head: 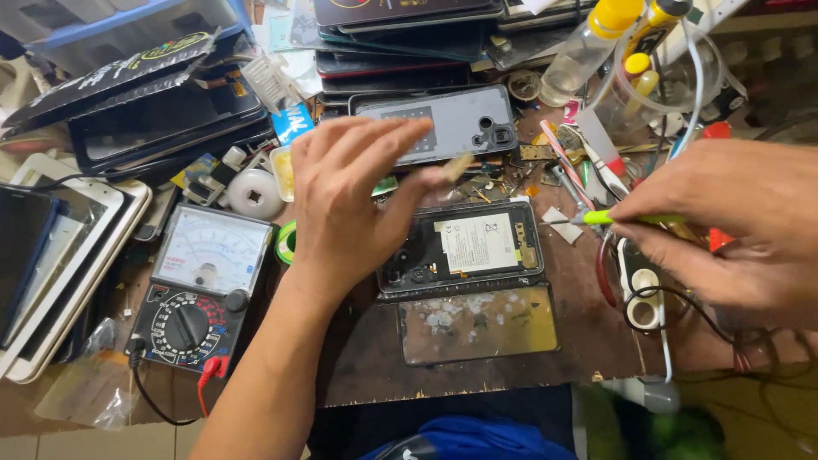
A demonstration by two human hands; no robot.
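R hand (733,230) holds screwdriver (635,219) nr opened phone (464,247)

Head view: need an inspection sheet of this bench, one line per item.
Surface: dark worn wooden bench, crowded.
Job's things: opened phone with battery exposed; detached glass panel in front of it; grey back cover behind.
Clutter: analogue multimeter, stacked phones and panels, white tablet, clear bottle, small parts.
Grippers: left hand over the phone's left end, pinching a small pale piece; right hand grips green-handled tool.
Cables: multimeter leads; black wire under right hand.
Surroundings: tiled floor, blue cloth at bench edge.
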